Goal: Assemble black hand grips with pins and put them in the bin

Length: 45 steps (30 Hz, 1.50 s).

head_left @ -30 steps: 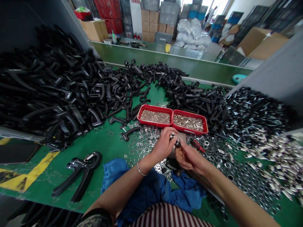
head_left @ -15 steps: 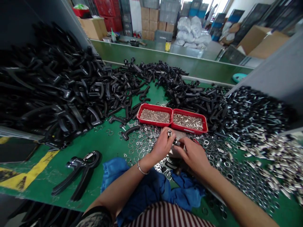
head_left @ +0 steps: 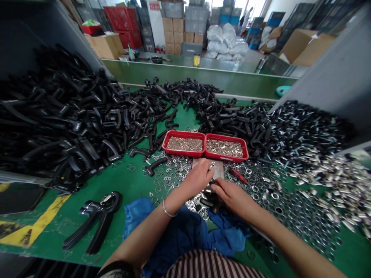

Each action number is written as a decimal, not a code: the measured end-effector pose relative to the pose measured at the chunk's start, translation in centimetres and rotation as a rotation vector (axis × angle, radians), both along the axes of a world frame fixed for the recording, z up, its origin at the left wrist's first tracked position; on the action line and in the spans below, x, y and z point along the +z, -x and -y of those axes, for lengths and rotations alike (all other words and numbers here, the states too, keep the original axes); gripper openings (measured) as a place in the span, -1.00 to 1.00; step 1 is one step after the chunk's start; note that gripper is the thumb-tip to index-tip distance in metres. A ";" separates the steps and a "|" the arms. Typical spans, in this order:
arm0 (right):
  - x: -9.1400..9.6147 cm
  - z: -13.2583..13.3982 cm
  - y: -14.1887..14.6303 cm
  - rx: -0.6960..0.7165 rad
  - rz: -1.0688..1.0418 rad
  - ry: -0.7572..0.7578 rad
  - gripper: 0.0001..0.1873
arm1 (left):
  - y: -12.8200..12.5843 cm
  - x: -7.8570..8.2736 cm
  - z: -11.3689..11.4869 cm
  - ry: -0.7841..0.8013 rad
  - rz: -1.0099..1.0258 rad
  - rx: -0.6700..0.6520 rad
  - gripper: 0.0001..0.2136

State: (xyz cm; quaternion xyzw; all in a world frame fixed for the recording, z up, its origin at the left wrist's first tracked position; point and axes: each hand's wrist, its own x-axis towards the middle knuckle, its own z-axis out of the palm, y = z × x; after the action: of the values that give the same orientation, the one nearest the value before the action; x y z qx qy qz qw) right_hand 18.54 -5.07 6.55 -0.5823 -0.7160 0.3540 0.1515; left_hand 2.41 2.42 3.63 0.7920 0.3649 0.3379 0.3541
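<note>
pinching a metal fitting [head_left: 212, 166] in left hand [head_left: 198, 178]

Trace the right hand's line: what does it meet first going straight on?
Likely the small metal part at the fingertips of the right hand, with the left hand just behind it; depth is unclear from this view.
</note>
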 end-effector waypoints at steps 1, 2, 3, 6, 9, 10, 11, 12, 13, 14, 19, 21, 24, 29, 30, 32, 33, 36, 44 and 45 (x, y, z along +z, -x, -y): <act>-0.1 0.5 -0.6 -0.018 0.096 -0.058 -0.71 | -0.4 -0.5 -0.3 -0.018 -0.096 -0.026 -0.90; -0.3 1.1 -1.3 -0.035 0.165 -0.107 -0.74 | -0.8 -0.9 -0.6 -0.050 -0.196 -0.048 -0.91; -0.5 1.9 -2.1 -0.043 0.202 -0.139 -0.75 | -1.2 -1.1 -0.8 -0.097 -0.295 -0.066 -0.92; -1.3 4.8 -5.2 -0.045 0.240 -0.201 -0.75 | -2.0 -0.2 -1.9 -0.271 -0.516 -0.072 -0.85; -2.6 8.0 -7.9 -0.046 0.270 -0.242 -0.76 | -3.3 2.1 -4.2 -0.383 -0.611 -0.027 -0.84; -3.1 8.8 -8.5 -0.037 0.270 -0.245 -0.76 | -4.0 2.9 -5.4 -0.402 -0.654 -0.005 -0.82; -3.5 9.5 -8.8 -0.024 0.267 -0.246 -0.77 | -4.8 3.4 -6.7 -0.415 -0.715 0.011 -0.80; -3.9 10.0 -9.0 -0.009 0.265 -0.247 -0.78 | -5.6 3.7 -8.0 -0.419 -0.790 0.017 -0.77; -4.3 10.3 -9.0 0.005 0.268 -0.250 -0.79 | -6.5 3.8 -9.3 -0.415 -0.862 0.011 -0.76; -4.6 10.5 -8.9 0.015 0.275 -0.258 -0.79 | -7.3 3.8 -10.5 -0.405 -0.924 -0.002 -0.77; -4.8 10.2 -8.5 0.023 0.231 -0.248 -0.79 | -9.6 2.4 -12.9 -0.378 -1.014 -0.053 -0.79; -4.4 10.0 -8.5 0.016 0.166 -0.202 -0.80 | -9.5 2.0 -12.8 -0.391 -0.998 -0.057 -0.79; -3.5 9.5 -8.6 -0.035 0.063 -0.167 -0.82 | -9.1 1.9 -12.5 -0.402 -0.946 -0.040 -0.79; -2.1 8.5 -8.4 -0.276 -0.215 0.112 -0.71 | -7.6 2.4 -11.9 -0.387 -0.779 0.059 -0.73; -1.9 8.4 -8.4 -0.333 -0.288 0.201 -0.67 | -6.9 2.5 -11.5 -0.373 -0.671 0.077 -0.71; -1.7 8.4 -8.6 -0.433 -0.396 0.304 -0.63 | -4.9 2.5 -10.2 -0.308 -0.379 0.095 -0.72; -1.7 8.4 -8.7 -0.476 -0.422 0.311 -0.61 | -3.7 2.3 -9.3 -0.246 -0.233 0.096 -0.75; -1.9 8.3 -8.7 -0.558 -0.451 0.298 -0.58 | -0.3 1.3 -6.3 0.014 -0.021 0.059 -0.86; -1.8 5.7 -6.3 -0.493 -0.543 0.269 -0.56 | 1.3 -1.6 -3.0 0.157 -0.219 0.046 -0.88; -1.7 5.5 -6.1 -0.480 -0.534 0.255 -0.56 | 1.2 -1.8 -3.1 0.149 -0.238 0.043 -0.87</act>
State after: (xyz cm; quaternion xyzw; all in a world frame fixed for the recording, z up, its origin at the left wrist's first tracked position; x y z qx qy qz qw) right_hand 24.63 -10.58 4.84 -0.6348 -0.4447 0.5341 0.3376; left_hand 1.24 5.50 1.86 0.7898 0.4454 0.2211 0.3590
